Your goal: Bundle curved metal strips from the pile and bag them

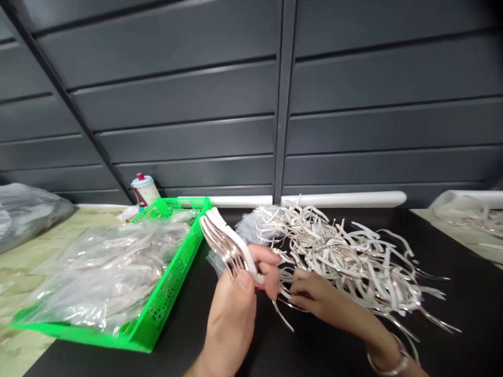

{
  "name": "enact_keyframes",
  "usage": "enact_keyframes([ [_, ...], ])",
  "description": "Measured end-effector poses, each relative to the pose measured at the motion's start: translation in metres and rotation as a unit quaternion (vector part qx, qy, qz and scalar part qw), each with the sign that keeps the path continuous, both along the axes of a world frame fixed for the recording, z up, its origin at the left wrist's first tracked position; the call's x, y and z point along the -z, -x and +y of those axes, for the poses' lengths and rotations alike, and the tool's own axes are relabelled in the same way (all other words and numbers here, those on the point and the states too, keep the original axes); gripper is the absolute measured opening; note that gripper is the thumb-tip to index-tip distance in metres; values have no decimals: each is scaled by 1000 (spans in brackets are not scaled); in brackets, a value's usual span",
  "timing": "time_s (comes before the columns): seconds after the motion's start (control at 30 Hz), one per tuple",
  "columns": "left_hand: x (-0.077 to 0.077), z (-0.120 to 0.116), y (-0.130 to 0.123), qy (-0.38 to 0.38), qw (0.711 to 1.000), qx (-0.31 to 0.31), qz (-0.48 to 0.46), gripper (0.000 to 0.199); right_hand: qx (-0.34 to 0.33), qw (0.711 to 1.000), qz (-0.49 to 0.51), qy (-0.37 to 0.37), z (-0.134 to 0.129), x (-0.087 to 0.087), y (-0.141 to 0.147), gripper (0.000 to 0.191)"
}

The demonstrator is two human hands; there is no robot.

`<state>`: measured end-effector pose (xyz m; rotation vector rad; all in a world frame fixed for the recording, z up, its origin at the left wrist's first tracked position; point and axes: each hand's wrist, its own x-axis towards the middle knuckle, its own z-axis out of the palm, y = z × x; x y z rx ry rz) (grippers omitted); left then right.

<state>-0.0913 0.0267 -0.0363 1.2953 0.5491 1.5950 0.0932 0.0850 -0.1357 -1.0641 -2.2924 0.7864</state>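
Note:
My left hand (236, 309) is raised over the table, closed around a bundle of curved strips (226, 243). They are shiny silver on one side and white on another, stacked side by side and pointing up and left. At the left edge of a loose heap of similar strips (346, 251), my right hand (310, 293) has its fingers pinched together on a thin curved strip. The fingertips partly hide that strip. One more strip (283, 317) lies or hangs just below, between the two hands.
A green perforated basket (173, 293) on the left holds clear bags of strips (121, 262). Behind it stands a bottle with a red top (145, 188). White rolls (346, 199) lie along the grey panelled wall (196, 94). Plastic bags (31, 214) sit at far left.

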Motion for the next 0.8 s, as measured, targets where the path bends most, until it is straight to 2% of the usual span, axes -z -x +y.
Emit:
enact_keyframes([
  [0.13,2,5,0,-6,1000,27,13,32,61,984,146,85,-12,-36,-23,35],
  [0.2,2,7,0,4,998,49,35,34,86,974,192,88,-20,-47,-35,35],
  [0.27,2,8,-1,18,996,55,69,36,78,981,178,24,-28,-55,-43,30],
  [0.33,3,9,-2,27,991,30,128,35,52,991,103,-66,-38,-61,-47,22],
  [0.43,3,10,-7,21,970,-9,244,31,20,986,-16,-164,-54,-68,-44,21],
  [0.57,7,12,-19,-31,928,53,367,32,35,959,-82,-269,-66,-73,-34,25],
  [0.67,14,16,-25,-42,916,53,394,31,60,946,-96,-305,-68,-76,-33,27],
  [0.8,19,19,-28,-48,907,33,418,29,93,945,-81,-303,-69,-81,-35,27],
])
